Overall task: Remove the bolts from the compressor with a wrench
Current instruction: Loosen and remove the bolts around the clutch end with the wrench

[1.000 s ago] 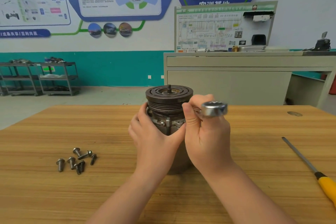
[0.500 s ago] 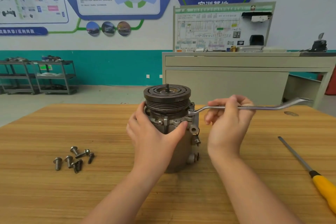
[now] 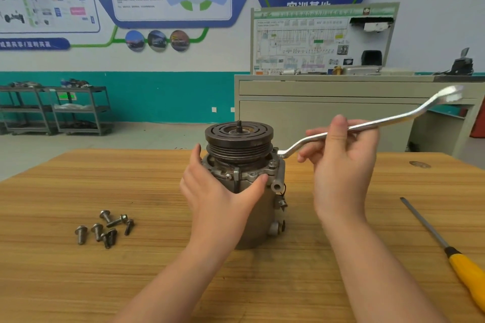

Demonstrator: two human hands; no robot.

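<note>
Compressor (image 3: pixel 252 207): upright on the wooden tabletop (image 3: pixel 78 283) near its middle, dark grooved pulley (image 3: pixel 238 139) uppermost with a short threaded stub at its centre, grey cylindrical body below. Left hand (image 3: pixel 220 191): laid against the near left side of the compressor body, fingers straight round the far side and thumb stretched along the front flange, so its grip is apart and pressing on the housing rather than curled about it. Right hand (image 3: pixel 341 165): raised to the right of the compressor, thumb and fingers pinched on the shank of the wrench (image 3: pixel 367 126), grip clamped on that tool. Wrench: silver, offset ring type, its lower end seated at the upper right edge of the compressor flange, just beside the pulley; its shank rises rightward and its far ring end stands free in the air. Whether a bolt sits inside the seated ring cannot be told. Loose bolts (image 3: pixel 105 228): a small cluster lying on the tabletop well to the left of the compressor, some touching one another. Screwdriver (image 3: pixel 446 246): yellow handle, dark shaft, lying diagonally on the tabletop at the right, apart from both hands.
</note>
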